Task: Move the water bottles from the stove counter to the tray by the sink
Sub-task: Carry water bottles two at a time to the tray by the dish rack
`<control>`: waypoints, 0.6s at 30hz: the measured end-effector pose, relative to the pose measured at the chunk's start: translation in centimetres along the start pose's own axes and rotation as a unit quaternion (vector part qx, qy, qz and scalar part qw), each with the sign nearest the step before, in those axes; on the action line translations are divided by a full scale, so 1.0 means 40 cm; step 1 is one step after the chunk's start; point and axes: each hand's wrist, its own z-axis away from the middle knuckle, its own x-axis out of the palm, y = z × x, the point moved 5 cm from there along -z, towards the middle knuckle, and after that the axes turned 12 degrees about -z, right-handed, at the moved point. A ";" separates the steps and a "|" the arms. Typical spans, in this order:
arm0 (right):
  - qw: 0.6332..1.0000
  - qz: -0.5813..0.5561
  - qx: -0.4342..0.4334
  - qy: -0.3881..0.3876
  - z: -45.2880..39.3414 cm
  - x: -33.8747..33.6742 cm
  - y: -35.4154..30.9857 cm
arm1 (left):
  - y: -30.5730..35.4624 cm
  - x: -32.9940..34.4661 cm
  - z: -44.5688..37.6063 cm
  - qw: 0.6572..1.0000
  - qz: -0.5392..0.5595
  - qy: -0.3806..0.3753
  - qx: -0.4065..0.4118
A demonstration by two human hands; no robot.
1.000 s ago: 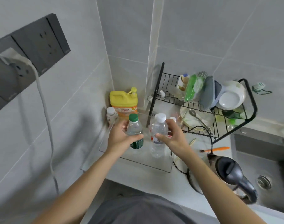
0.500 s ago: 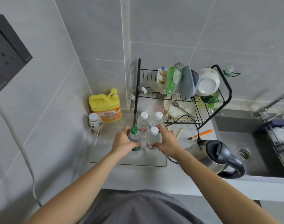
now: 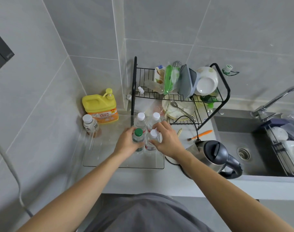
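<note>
The left hand (image 3: 127, 142) had its grip closed around the green-capped bottle (image 3: 138, 138), and the right hand (image 3: 166, 139) was wrapped the same way around the white-capped bottle (image 3: 152, 139) touching it on the right. Both bottles stood upright, low inside the clear tray (image 3: 109, 158) on the counter (image 3: 142, 180); whether their bases had quite settled on its floor I could not tell. Just beyond them, at the far side of the tray, two more white-capped bottles (image 3: 140, 120) already stood side by side. A small milky bottle (image 3: 90, 125) sat near the tray's far left corner in front of the yellow detergent jug (image 3: 100, 106). The dish rack (image 3: 179, 97) rose behind, with the kettle (image 3: 213, 156) and the sink (image 3: 243, 144) off to the right. By my reckoning four bottles had reached the tray, and only letting go remained for this pair. The stove counter was out of sight, so any bottles left there were unknown.
</note>
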 end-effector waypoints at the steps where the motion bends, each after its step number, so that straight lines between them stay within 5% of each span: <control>1: 1.000 0.006 -0.003 0.004 -0.008 -0.008 -0.010 | 0.008 -0.013 0.000 1.000 -0.009 0.019 0.010; 5: 0.994 0.100 0.033 -0.025 -0.039 -0.013 -0.033 | 0.045 -0.069 0.006 0.993 -0.079 0.079 0.050; 13: 0.983 0.169 0.023 -0.068 -0.051 -0.008 -0.020 | 0.129 -0.100 0.010 0.958 -0.263 0.057 0.101; 18: 0.983 0.152 -0.027 -0.100 -0.066 -0.034 -0.023 | 0.142 -0.120 0.001 0.953 -0.273 0.023 0.126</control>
